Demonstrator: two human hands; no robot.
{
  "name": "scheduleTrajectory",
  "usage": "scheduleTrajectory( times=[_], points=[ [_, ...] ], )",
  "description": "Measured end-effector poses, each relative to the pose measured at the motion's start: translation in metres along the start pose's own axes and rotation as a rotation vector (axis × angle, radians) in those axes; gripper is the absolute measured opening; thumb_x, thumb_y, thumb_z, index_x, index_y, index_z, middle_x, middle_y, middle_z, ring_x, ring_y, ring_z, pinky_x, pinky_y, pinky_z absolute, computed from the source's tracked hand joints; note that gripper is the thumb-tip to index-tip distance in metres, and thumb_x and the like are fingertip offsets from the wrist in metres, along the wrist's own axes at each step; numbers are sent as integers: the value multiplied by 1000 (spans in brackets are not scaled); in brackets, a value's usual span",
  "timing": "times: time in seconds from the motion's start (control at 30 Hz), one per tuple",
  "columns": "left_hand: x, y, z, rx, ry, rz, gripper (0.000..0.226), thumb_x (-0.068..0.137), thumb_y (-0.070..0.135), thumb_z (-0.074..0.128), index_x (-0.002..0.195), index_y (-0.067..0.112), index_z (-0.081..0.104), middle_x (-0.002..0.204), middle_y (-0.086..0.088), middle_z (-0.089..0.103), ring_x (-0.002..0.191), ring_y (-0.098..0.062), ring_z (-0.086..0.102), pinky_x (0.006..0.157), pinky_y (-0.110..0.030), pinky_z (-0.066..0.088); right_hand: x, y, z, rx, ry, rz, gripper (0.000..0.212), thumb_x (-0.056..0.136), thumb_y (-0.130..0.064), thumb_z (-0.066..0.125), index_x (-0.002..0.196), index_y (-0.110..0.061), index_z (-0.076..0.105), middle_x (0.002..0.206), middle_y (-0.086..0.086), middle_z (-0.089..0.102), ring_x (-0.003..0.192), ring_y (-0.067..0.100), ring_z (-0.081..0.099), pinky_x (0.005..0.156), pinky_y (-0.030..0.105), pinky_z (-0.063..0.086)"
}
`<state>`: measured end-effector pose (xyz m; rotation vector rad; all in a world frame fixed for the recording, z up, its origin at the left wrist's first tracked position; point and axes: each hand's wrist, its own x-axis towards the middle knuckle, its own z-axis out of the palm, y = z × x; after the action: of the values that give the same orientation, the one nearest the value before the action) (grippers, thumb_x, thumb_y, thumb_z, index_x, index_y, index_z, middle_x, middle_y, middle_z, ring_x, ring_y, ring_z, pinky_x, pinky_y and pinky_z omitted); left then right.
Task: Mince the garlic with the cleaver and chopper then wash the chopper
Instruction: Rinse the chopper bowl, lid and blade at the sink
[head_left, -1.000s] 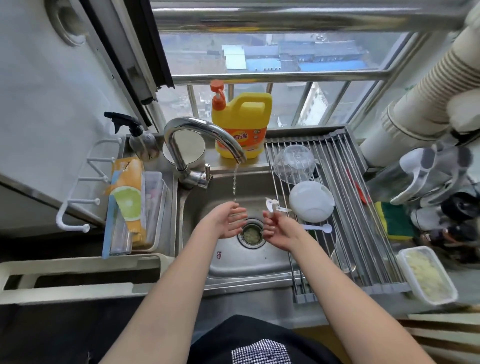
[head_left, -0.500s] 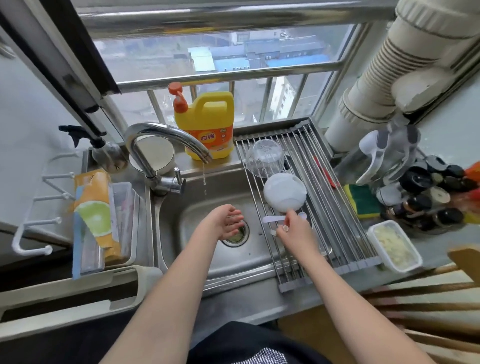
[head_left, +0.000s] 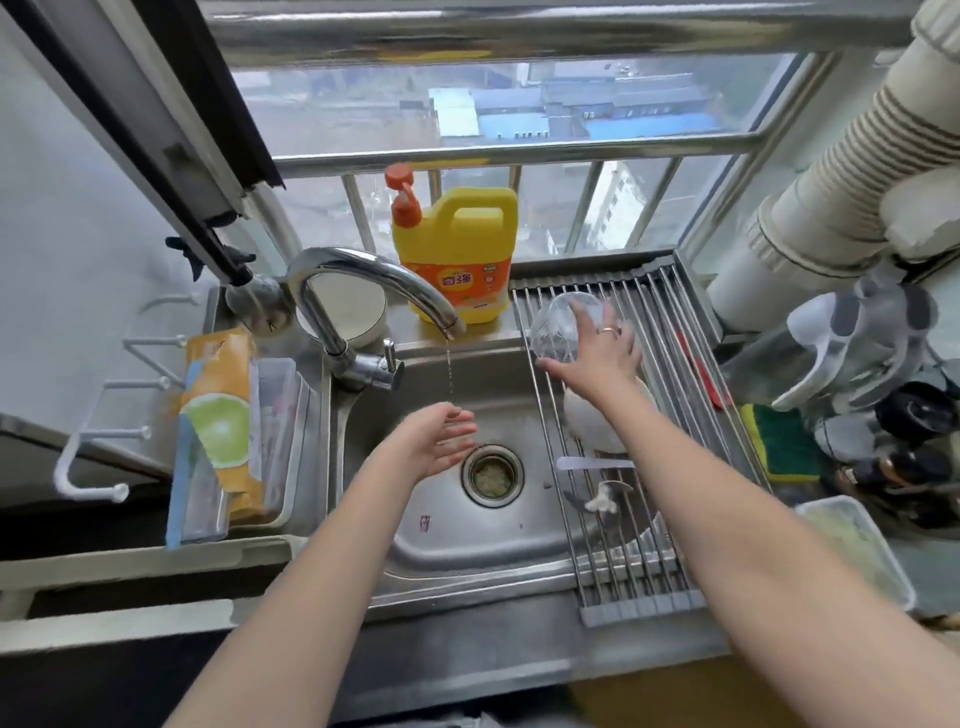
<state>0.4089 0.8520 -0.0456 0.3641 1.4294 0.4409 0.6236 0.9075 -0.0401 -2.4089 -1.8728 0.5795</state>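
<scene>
The right hand, fingers spread and holding nothing, reaches onto the clear chopper bowl lying just right of the faucet, while the slack-fingered left hand waits below its spout.

One head-worn wide-angle view only, so no overlap with any other camera. It looks forward and steeply down from above the near edge of the sink, facing the window behind it. The sink sits centre frame and close, within arm's reach; both forearms enter from the bottom edge. The faucet stands at the sink's far left corner, the drying rack spans the sink's right side. Lens distortion bends the window bars beyond the sink. The table right of the sink is cut by the frame edge.
</scene>
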Motion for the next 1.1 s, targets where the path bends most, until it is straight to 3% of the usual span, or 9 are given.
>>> scheduleTrajectory(
  times=[0.13, 0.4, 0.57, 0.63, 0.7, 0.8, 0.9, 1.0, 1.1],
  points=[
    [6, 3, -28, -32, 71, -3, 20, 96, 18, 42, 89, 16, 61, 90, 2, 64, 76, -13, 60, 68, -25, 44, 41, -9, 3, 165, -130, 122, 107, 72, -62, 68, 146, -47, -8, 155, 9, -28, 140, 49, -12, 107, 70, 11],
    [3, 6, -45, -167, 89, 33, 20, 97, 26, 46, 91, 15, 61, 92, -2, 63, 77, -15, 60, 69, -25, 46, 14, -36, 3, 721, 191, 70, 90, 74, -52, 69, 143, -31, 17, 150, 14, 22, 133, 37, 33, 96, 44, 39],
    [-16, 7, -21, -120, -207, -18, 35, 90, 35, 61, 119, 16, 57, 112, -13, 58, 94, -26, 63, 79, -43, 56, -90, -57, 20, 1591, -499, 102, 50, 94, -55, 29, 119, -20, 54, 114, 8, 64, 98, 20, 65, 81, 42, 53],
    [-20, -1, -15, -205, -236, -11, 30, 94, 15, 57, 123, 15, 52, 120, -19, 55, 92, -33, 64, 71, -49, 59, -105, -57, 35, 1525, -550, 157, 46, 100, -48, 22, 111, -23, 59, 110, 3, 66, 104, 20, 61, 89, 43, 47],
    [-14, -12, -21, -137, 37, 126, 41, 91, -10, 44, 121, 17, 50, 124, -20, 51, 82, -33, 62, 53, -41, 59, -102, -50, 48, 1193, -432, 133, 41, 101, -45, 30, 122, -24, 57, 124, -3, 60, 115, 16, 53, 100, 39, 39],
    [-3, -31, -44, 404, 483, 559, 54, 81, -15, 39, 116, 24, 52, 114, -10, 53, 91, -29, 58, 60, -28, 50, -94, -29, 54, 858, -193, 52, 35, 100, -23, 43, 135, -18, 44, 126, -3, 50, 115, 12, 48, 95, 26, 36],
    [2, -48, -64, 984, 527, 854, 85, 71, -22, 46, 139, 28, 42, 109, -9, 37, 96, -27, 44, 74, -30, 47, -99, -16, 47, 816, -53, -20, 24, 97, -16, 45, 120, -20, 50, 106, 0, 59, 94, 15, 59, 77, 27, 44],
    [5, -61, -59, 1435, 712, 1059, 112, 46, -24, 65, 139, 30, 37, 109, -12, 36, 95, -32, 37, 46, -31, 53, -105, -1, 50, 687, 111, -70, 26, 93, -4, 47, 115, -17, 51, 97, -2, 60, 87, 15, 57, 75, 31, 46],
    [7, -66, -53, 1556, 804, 1167, 110, 44, -21, 66, 137, 30, 36, 115, -15, 37, 97, -35, 39, 44, -31, 52, -116, 20, 55, 587, 256, -66, 24, 91, 3, 45, 110, -10, 52, 93, 4, 59, 84, 21, 54, 68, 31, 41]
  ],
)
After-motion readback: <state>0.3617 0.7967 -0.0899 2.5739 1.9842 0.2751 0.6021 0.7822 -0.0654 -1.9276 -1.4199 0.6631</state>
